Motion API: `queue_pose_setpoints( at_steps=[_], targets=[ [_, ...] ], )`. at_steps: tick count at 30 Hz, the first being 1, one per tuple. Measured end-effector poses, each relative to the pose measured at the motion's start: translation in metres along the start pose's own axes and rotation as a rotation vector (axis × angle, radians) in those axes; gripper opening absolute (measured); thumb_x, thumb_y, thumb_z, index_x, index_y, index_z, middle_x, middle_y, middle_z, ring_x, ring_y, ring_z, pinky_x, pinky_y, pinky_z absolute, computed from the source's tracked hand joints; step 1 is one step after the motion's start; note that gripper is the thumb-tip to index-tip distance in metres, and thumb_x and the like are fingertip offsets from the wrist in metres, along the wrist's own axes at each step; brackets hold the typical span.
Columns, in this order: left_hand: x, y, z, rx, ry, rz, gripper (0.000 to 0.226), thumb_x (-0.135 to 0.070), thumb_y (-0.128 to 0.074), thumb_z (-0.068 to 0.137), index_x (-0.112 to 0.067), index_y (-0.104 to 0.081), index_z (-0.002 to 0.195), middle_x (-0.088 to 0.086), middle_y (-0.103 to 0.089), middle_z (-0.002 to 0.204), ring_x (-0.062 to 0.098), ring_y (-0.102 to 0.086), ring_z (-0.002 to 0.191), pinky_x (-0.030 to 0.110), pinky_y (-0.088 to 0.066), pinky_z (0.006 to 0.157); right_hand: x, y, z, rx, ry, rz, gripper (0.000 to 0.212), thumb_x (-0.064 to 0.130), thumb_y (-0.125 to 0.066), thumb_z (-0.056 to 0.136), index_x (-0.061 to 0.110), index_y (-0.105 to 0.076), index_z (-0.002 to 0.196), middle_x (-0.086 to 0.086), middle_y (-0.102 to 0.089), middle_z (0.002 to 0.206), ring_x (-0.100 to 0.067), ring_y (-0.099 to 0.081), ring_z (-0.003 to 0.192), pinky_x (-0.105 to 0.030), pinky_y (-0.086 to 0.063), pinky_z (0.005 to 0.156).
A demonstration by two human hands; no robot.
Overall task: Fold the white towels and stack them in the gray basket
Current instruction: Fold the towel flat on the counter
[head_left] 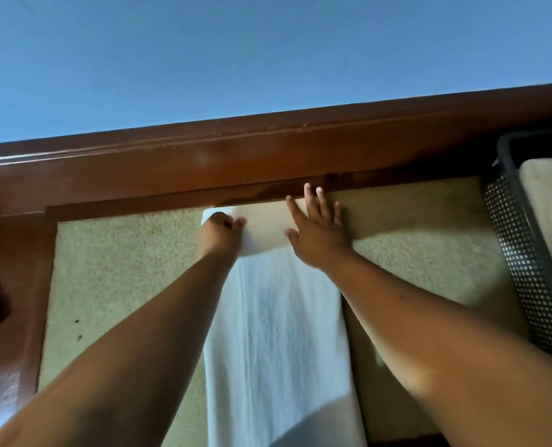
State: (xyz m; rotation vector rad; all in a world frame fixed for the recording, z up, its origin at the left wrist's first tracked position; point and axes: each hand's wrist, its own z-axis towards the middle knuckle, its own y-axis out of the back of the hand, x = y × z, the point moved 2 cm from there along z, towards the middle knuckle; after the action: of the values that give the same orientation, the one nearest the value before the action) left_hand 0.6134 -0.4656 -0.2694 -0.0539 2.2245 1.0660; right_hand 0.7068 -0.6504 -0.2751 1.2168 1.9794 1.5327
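Blue wall above a brown desk with beige speckled top. A long white towel runs from 6 o'clock to centre; the gray basket sits at 3 o'clock. Left hand grips the towel's far corner; right hand presses it, fingers spread flat.

White towel down the middle: cloth, matt, soft-looking, w/ fine lengthwise ribs & one raised seam line near its left edge; the far end, folded over, looks smoother. Counter frame: reddish-brown wood, varnished, glossy, w/ light streaks on far rail & left side. Inset panel: beige, speckled, grainy, matt. Stone or short pile, can't tell which. Basket at right: dark gray, perforated w/ small holes, smooth rim; plastic or metal unclear. Folded towel inside it: cream cloth, ribbed, matt. Wall at far side: blue, smooth, matt.
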Motion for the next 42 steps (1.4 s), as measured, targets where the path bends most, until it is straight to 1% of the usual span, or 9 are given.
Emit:
queue_pose_setpoints(
  at_steps=[5, 8, 14, 20, 26, 31, 35, 38, 42],
  targets=[
    [0.056, 0.017, -0.055, -0.099, -0.049, 0.192, 0.076, -0.055, -0.072, 0.083, -0.018, -0.040, 0.142, 0.013, -0.038, 0.141, 0.038, -0.039, 0.129, 0.053, -0.038, 0.109, 0.001, -0.033, -0.063, -0.051, -0.313, 0.318, 0.098, 0.074, -0.049, 0.085, 0.040, 0.010, 0.155, -0.001, 0.013, 0.165, -0.036, -0.003, 0.152, -0.057, -0.026, 0.117],
    [0.108, 0.019, -0.103, 0.027, -0.069, 0.097, 0.091, -0.053, -0.079, 0.077, -0.013, -0.037, 0.147, 0.014, -0.037, 0.140, 0.038, -0.047, 0.124, 0.051, -0.043, 0.106, -0.001, -0.053, -0.112, -0.153, -0.483, 0.576, 0.110, 0.067, -0.070, 0.076, 0.027, -0.008, 0.158, -0.007, -0.014, 0.161, -0.034, -0.026, 0.143, -0.051, -0.038, 0.110],
    [0.166, 0.022, -0.199, 0.118, -0.090, -0.027, 0.079, -0.043, -0.085, 0.076, -0.011, -0.047, 0.137, 0.010, -0.063, 0.124, 0.027, -0.062, 0.103, 0.032, -0.049, 0.081, -0.011, -0.092, -0.202, -0.143, -0.632, 0.941, 0.084, 0.035, -0.091, 0.068, 0.004, -0.051, 0.136, -0.016, -0.063, 0.126, -0.027, -0.064, 0.108, -0.040, -0.055, 0.090],
    [0.215, 0.023, -0.273, 0.300, 0.034, -0.037, 0.072, -0.043, -0.087, 0.074, -0.011, -0.049, 0.126, 0.001, -0.062, 0.105, 0.023, -0.060, 0.090, 0.034, -0.051, 0.075, 0.003, -0.112, -0.313, 0.078, -0.650, 1.088, 0.057, 0.036, -0.088, 0.072, 0.018, -0.056, 0.116, -0.002, -0.067, 0.109, -0.020, -0.066, 0.095, -0.037, -0.055, 0.083],
    [0.252, 0.018, -0.340, 0.273, 0.040, -0.086, 0.073, -0.043, -0.093, 0.065, -0.013, -0.049, 0.115, -0.001, -0.062, 0.101, 0.019, -0.062, 0.090, 0.030, -0.049, 0.075, 0.017, -0.144, -0.395, 0.033, -0.721, 1.197, 0.037, 0.026, -0.089, 0.071, 0.012, -0.070, 0.100, -0.003, -0.074, 0.092, -0.017, -0.071, 0.082, -0.029, -0.058, 0.071],
    [0.279, 0.010, -0.370, 0.328, 0.166, -0.093, 0.079, -0.058, -0.094, 0.048, -0.013, -0.064, 0.106, -0.003, -0.071, 0.095, 0.013, -0.069, 0.085, 0.033, -0.059, 0.072, 0.022, -0.179, -0.460, 0.177, -0.764, 1.315, 0.053, 0.022, -0.090, 0.066, 0.003, -0.070, 0.111, -0.009, -0.077, 0.094, -0.027, -0.074, 0.089, -0.040, -0.059, 0.083],
    [0.302, -0.003, -0.397, 0.395, 0.261, -0.171, 0.058, -0.044, -0.096, 0.058, -0.012, -0.073, 0.101, 0.002, -0.075, 0.094, 0.020, -0.071, 0.086, 0.040, -0.061, 0.080, 0.018, -0.200, -0.497, 0.309, -0.700, 1.258, 0.089, 0.055, -0.098, 0.031, 0.009, -0.073, 0.103, -0.005, -0.078, 0.092, -0.022, -0.075, 0.087, -0.030, -0.059, 0.074],
    [0.317, -0.016, -0.419, 0.420, 0.358, -0.269, 0.063, -0.038, -0.098, 0.054, -0.007, -0.073, 0.103, 0.007, -0.075, 0.095, 0.025, -0.072, 0.088, 0.043, -0.061, 0.083, 0.020, -0.207, -0.517, 0.390, -0.647, 1.156, 0.050, 0.038, -0.082, 0.080, 0.010, -0.068, 0.119, 0.002, -0.075, 0.099, -0.016, -0.072, 0.093, -0.029, -0.057, 0.083],
    [0.327, -0.033, -0.441, 0.408, 0.439, -0.380, 0.064, -0.033, -0.099, 0.047, -0.006, -0.072, 0.098, 0.010, -0.076, 0.093, 0.029, -0.073, 0.087, 0.047, -0.061, 0.085, 0.014, -0.213, -0.534, 0.345, -0.646, 1.070, 0.037, 0.039, -0.068, 0.092, 0.017, -0.067, 0.122, 0.001, -0.072, 0.110, -0.017, -0.068, 0.100, -0.032, -0.054, 0.086]
  ],
)
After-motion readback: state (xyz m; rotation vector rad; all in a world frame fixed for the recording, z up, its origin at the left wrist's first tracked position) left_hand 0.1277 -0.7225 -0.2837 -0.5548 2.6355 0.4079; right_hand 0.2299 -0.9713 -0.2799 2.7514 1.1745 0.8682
